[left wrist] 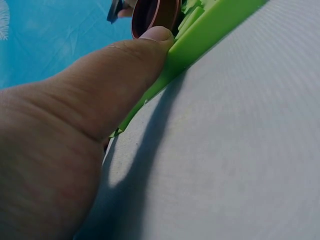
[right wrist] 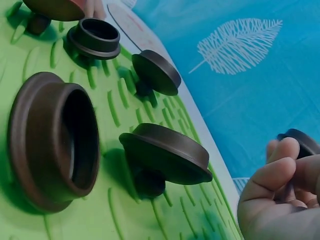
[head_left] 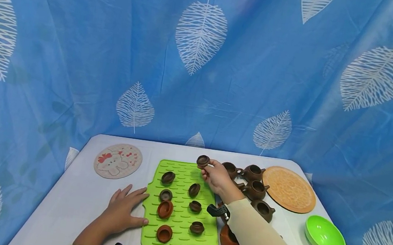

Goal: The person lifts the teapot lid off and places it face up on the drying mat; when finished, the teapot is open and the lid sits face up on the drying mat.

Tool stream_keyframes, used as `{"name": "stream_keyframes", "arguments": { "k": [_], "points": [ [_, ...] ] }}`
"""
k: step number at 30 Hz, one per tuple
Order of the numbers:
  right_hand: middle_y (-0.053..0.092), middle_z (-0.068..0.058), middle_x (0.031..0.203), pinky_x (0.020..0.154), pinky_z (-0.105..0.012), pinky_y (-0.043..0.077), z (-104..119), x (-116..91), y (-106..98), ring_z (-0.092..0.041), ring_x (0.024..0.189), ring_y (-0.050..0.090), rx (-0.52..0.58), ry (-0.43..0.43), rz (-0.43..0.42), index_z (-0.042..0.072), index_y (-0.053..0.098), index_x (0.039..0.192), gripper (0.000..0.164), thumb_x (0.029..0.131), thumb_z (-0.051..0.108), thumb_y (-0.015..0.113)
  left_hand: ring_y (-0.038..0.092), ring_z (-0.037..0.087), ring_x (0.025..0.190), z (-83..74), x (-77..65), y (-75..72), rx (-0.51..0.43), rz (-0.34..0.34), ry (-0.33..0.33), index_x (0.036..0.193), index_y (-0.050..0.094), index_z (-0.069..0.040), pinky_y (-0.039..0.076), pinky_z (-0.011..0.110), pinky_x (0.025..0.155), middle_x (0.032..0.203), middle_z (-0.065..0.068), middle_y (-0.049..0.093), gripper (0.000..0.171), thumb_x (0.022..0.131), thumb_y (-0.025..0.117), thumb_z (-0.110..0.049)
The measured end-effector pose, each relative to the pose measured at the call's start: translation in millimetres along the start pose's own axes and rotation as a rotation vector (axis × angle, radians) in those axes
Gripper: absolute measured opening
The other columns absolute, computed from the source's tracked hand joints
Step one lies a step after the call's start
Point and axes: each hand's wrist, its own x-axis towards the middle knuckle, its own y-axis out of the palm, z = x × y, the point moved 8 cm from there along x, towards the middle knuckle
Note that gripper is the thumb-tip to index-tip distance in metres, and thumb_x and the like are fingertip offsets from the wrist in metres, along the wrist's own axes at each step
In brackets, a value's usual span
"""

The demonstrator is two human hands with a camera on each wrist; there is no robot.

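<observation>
My right hand (head_left: pixel 220 178) pinches a dark brown teapot lid (head_left: pixel 203 161) over the far right part of a green ridged drying mat (head_left: pixel 182 235). In the right wrist view that lid (right wrist: pixel 302 142) shows partly behind the curled fingers. My left hand (head_left: pixel 122 213) lies with spread, straight fingers at the mat's left edge, its thumb (left wrist: pixel 145 47) touching the rim. Several lids sit on the mat, most resting on their knobs, among them a reddish lid (head_left: pixel 165 209), another reddish lid (head_left: pixel 164 234) and a dark lid (head_left: pixel 196 227).
Right of the mat stand several lidless dark teapots (head_left: pixel 256 190) and a reddish teapot (head_left: pixel 229 241), partly behind my right forearm. Farther right are a round tan board (head_left: pixel 289 190) and a green bowl (head_left: pixel 325 235). A round rabbit-print mat (head_left: pixel 118 161) lies at the far left.
</observation>
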Motion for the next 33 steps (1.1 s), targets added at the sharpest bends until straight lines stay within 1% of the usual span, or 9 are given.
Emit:
{"name": "stream_keyframes", "arguments": {
  "k": [2,6,9,13,18,21,25,33],
  "points": [
    [0.069,-0.014,0.115,0.059,-0.021,0.048,-2.2,1.0,1.3,-0.009,0.073,0.055,-0.022,0.014,0.001,0.005,0.056,0.136,0.026,0.111,0.008,0.049,0.019,0.049,0.158,0.9,0.3,-0.4,0.000,0.001,-0.002,0.151,0.059,-0.021,0.005,0.071,0.124,0.165,0.000,0.045,0.095,0.072,0.085,-0.069],
    [0.070,-0.018,0.117,0.058,-0.021,0.047,-8.9,3.5,3.1,-0.008,0.071,0.055,-0.049,0.036,0.009,0.004,0.056,0.135,0.026,0.111,0.006,0.048,0.019,0.049,0.158,1.4,-0.1,0.0,-0.001,0.002,-0.004,0.150,0.059,-0.021,0.005,0.072,0.124,0.165,0.000,0.045,0.096,0.072,0.085,-0.069],
    [0.070,-0.016,0.115,0.060,-0.022,0.046,-13.5,5.1,5.7,-0.009,0.072,0.054,-0.065,0.052,0.014,0.003,0.056,0.136,0.027,0.111,0.006,0.048,0.019,0.049,0.158,1.6,-0.3,-0.1,0.000,0.000,-0.001,0.150,0.059,-0.021,0.006,0.072,0.124,0.165,0.001,0.045,0.096,0.072,0.085,-0.070],
    [0.068,-0.013,0.105,0.058,-0.023,0.045,-17.4,4.8,8.2,-0.011,0.071,0.053,-0.116,0.071,0.006,0.005,0.057,0.137,0.028,0.111,0.007,0.048,0.019,0.049,0.157,1.5,0.7,0.2,-0.002,-0.002,0.009,0.150,0.059,-0.021,0.006,0.073,0.124,0.165,0.001,0.045,0.096,0.072,0.084,-0.071],
    [0.065,-0.013,0.096,0.057,-0.024,0.042,-19.6,3.7,9.4,-0.012,0.067,0.052,-0.216,0.081,-0.001,0.006,0.057,0.138,0.030,0.111,0.007,0.047,0.019,0.049,0.157,1.2,1.6,0.1,0.000,-0.004,0.014,0.151,0.058,-0.021,0.006,0.073,0.124,0.165,0.001,0.044,0.097,0.072,0.083,-0.072],
    [0.065,-0.010,0.091,0.058,-0.024,0.043,-22.1,4.2,10.6,-0.012,0.067,0.052,-0.265,0.087,0.008,0.004,0.057,0.137,0.029,0.110,0.005,0.047,0.019,0.049,0.157,1.1,0.6,-1.0,0.007,-0.004,0.009,0.151,0.059,-0.021,0.006,0.073,0.124,0.165,0.001,0.044,0.096,0.072,0.084,-0.071],
    [0.063,-0.007,0.084,0.059,-0.025,0.043,-25.9,4.9,11.6,-0.013,0.067,0.052,-0.299,0.106,0.015,0.002,0.058,0.132,0.025,0.109,0.005,0.048,0.019,0.049,0.157,0.4,-1.7,-2.3,0.014,0.001,0.004,0.150,0.059,-0.021,0.006,0.073,0.124,0.165,0.001,0.044,0.096,0.072,0.085,-0.070],
    [0.065,-0.011,0.093,0.061,-0.023,0.048,-25.3,5.0,12.0,-0.012,0.069,0.057,-0.311,0.118,0.030,-0.003,0.058,0.126,0.021,0.109,0.002,0.046,0.019,0.049,0.157,2.4,1.4,-0.4,-0.007,-0.007,0.013,0.150,0.059,-0.021,0.005,0.073,0.123,0.165,0.001,0.044,0.097,0.071,0.085,-0.070]
  ]
}}
